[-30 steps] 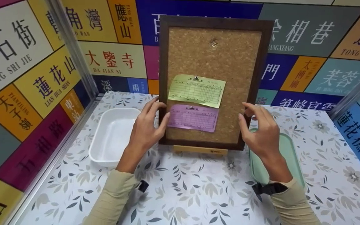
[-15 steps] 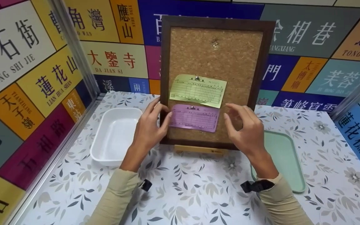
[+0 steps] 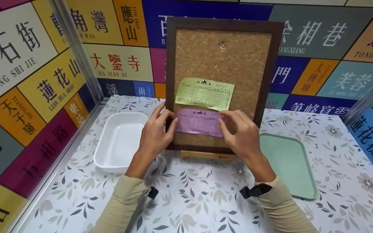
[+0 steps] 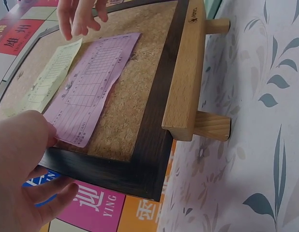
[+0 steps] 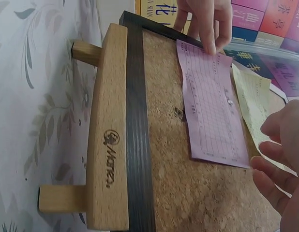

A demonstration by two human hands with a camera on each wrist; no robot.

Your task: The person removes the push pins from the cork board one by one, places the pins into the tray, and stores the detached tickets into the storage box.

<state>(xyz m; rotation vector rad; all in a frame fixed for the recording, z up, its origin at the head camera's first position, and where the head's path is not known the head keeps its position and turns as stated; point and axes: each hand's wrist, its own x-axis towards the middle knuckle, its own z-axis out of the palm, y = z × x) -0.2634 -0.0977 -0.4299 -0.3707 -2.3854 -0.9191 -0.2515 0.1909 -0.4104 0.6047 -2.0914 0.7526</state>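
Observation:
A framed cork board leans upright on a small wooden stand. Two printed slips are pinned to it: a yellow-green slip above and a purple slip below, each with a clear pushpin near its top. My left hand grips the board's left edge, thumb in front over the purple slip's left end and fingers behind the frame, as the left wrist view shows. At the purple slip's right end is my right hand, fingers loosely bent; whether a fingertip touches the paper I cannot tell.
A white rectangular dish stands left of the board on the flowered tablecloth. On the right lies a pale green tray. Panels with large printed characters rise behind and at both sides.
My right hand has moved left from the board's right edge, across the cork, to the purple slip's right end. My left hand stays on the left edge; board and slips look unchanged.

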